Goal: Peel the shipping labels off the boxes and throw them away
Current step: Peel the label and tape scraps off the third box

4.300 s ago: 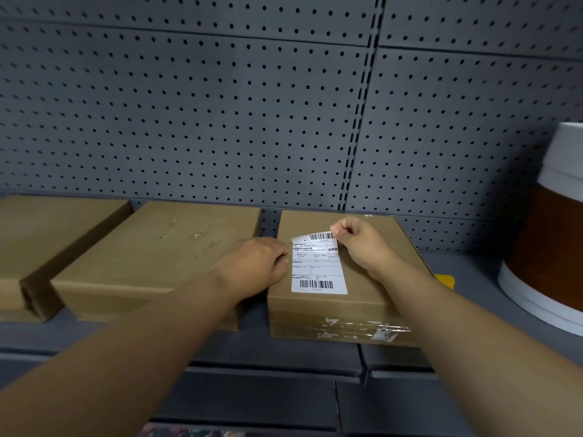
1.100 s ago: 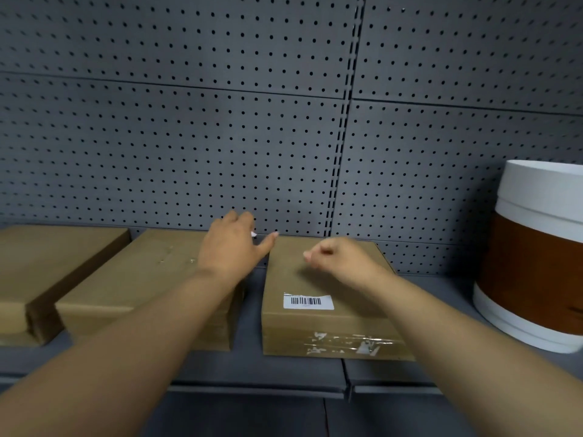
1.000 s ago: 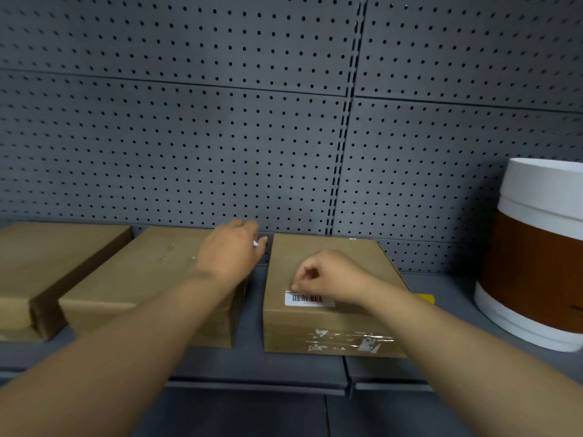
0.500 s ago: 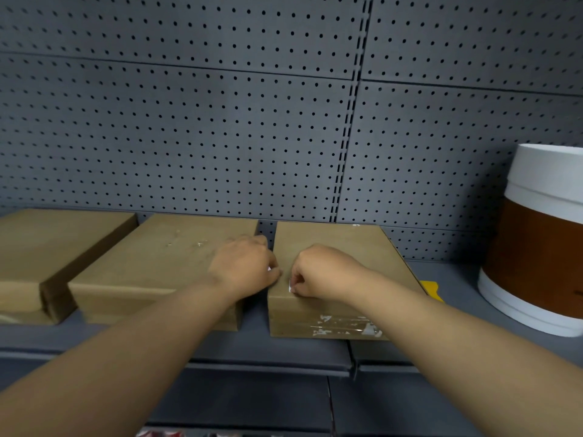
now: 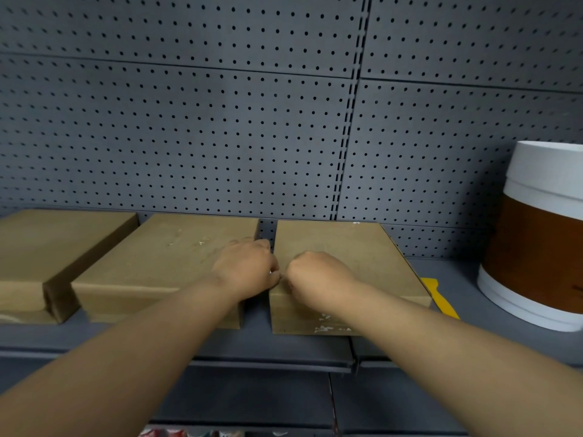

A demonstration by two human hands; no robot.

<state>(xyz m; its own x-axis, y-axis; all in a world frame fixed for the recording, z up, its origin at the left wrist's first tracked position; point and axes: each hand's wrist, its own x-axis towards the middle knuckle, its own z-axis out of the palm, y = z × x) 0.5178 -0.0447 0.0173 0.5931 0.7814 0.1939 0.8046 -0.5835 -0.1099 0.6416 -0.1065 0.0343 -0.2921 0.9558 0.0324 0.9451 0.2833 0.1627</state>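
Three brown cardboard boxes lie side by side on a grey shelf: the left box (image 5: 47,241), the middle box (image 5: 157,263) and the right box (image 5: 353,257). My right hand (image 5: 315,274) is curled into a fist on the front left corner of the right box, covering the spot where the white barcode label strip was. The strip itself is hidden under the fingers. My left hand (image 5: 246,266) is curled too, pressed against that box's left edge in the gap between the boxes. A tiny white speck shows between the two hands. The visible box tops carry no label.
A white and brown bucket (image 5: 536,247) stands at the right of the shelf (image 5: 473,279). A yellow flat object (image 5: 440,294) lies just behind the right box. A grey pegboard wall (image 5: 220,137) closes the back. Torn tape bits (image 5: 328,323) cling to the right box's front.
The upper part of the label came off, leaving a barcode strip. My right hand dropped onto that strip and closed over it. My left hand drew in to the box's left edge.
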